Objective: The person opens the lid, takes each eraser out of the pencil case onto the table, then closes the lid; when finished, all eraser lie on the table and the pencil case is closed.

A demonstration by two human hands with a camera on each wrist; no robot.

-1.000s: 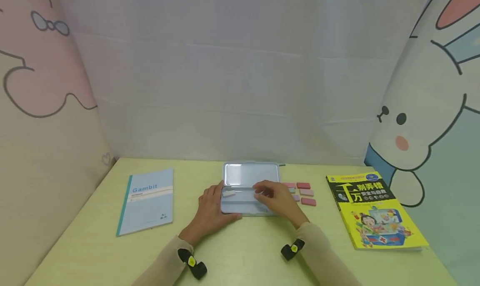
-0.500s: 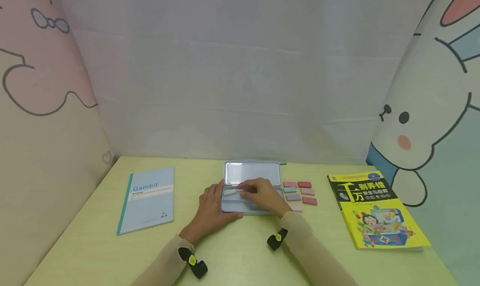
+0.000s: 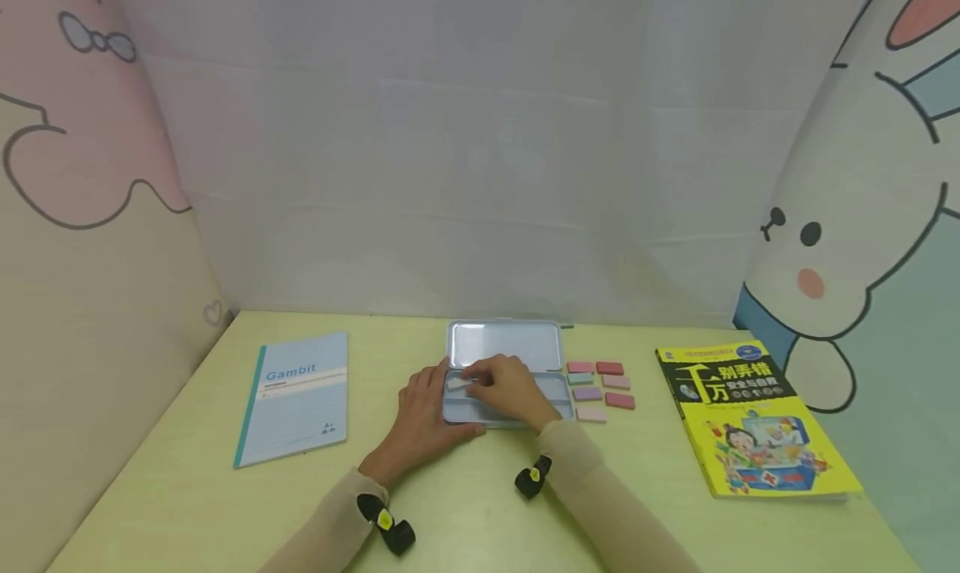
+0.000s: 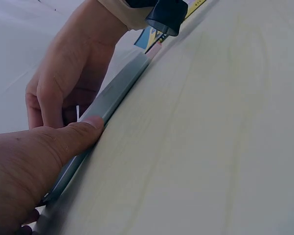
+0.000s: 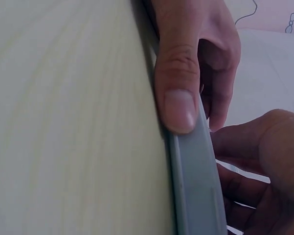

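Observation:
A light blue tin pencil case [image 3: 551, 385] stands with its lid [image 3: 504, 345] folded back, a ridge running along its inside. My left hand [image 3: 426, 414] grips the case's left end, thumb [image 4: 83, 134] on the front wall and fingers along the left side. A small white eraser [image 3: 455, 384] lies slightly tilted at the left of the back compartment. My right hand [image 3: 510, 388] reaches over the front wall, bent thumb and index finger pinching the eraser's right end. In the right wrist view, the case's front wall [image 5: 198, 181] partly hides those fingers.
Right of the case, several pink, red, teal and purple erasers [image 3: 588, 394] lie in two columns. A blue notebook [image 3: 300, 419] lies at the left of the table, a yellow book [image 3: 772, 448] at the right. A pale curtain [image 3: 480, 181] hangs behind the table's back edge.
My right hand has moved left inside the case to the white eraser, uncovering the case's right end and the light pink eraser beside it. The left hand has stayed in place.

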